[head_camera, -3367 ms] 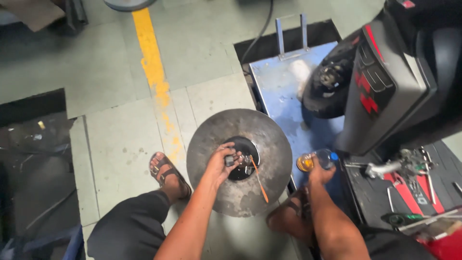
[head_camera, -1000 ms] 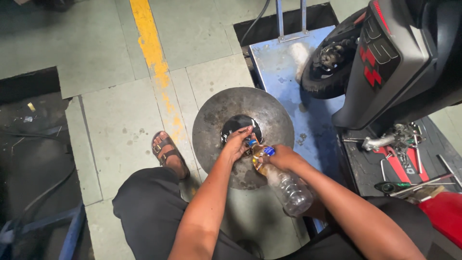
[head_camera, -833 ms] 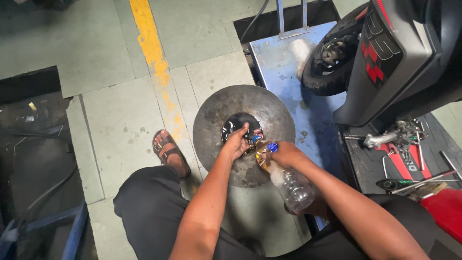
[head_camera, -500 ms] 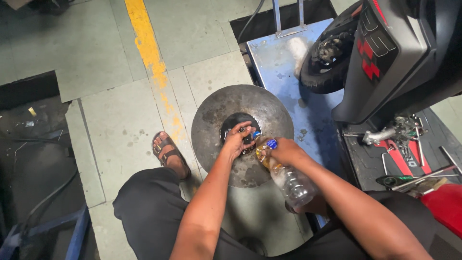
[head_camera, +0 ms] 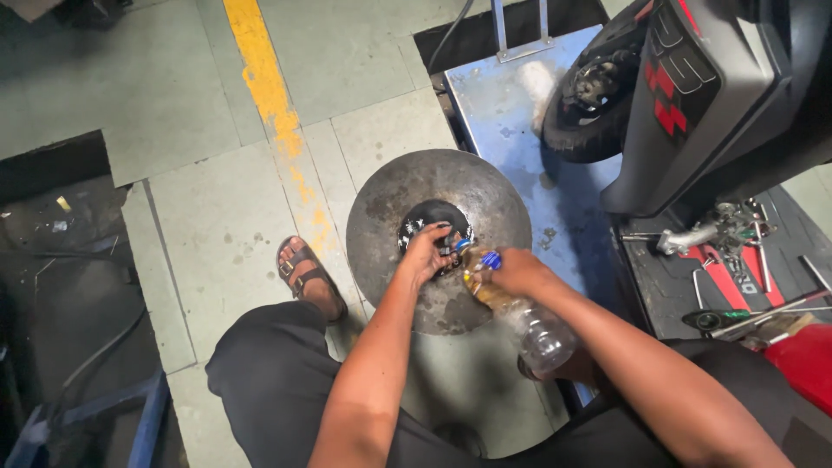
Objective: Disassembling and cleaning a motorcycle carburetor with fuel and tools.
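A round dark metal pan point(head_camera: 394, 208) sits on the floor in front of me, with a dark pool at its middle. My left hand point(head_camera: 425, 254) holds a small metal part over that pool. My right hand point(head_camera: 516, 270) grips a clear plastic bottle point(head_camera: 529, 321) with yellowish liquid and a blue cap, tipped so its neck points down at the part. Both hands meet over the pan's centre.
A scooter point(head_camera: 693, 95) stands on a blue lift platform point(head_camera: 503, 104) to the right. Tools lie on a dark tray point(head_camera: 737, 260) at the right. My sandalled foot point(head_camera: 308, 277) rests left of the pan. A yellow floor line point(head_camera: 264, 78) runs upward; a dark pit point(head_camera: 61, 225) lies left.
Earlier my right hand held the bottle off to the right of the pan. It has since brought the bottle over the pan centre and tipped it beside my left hand.
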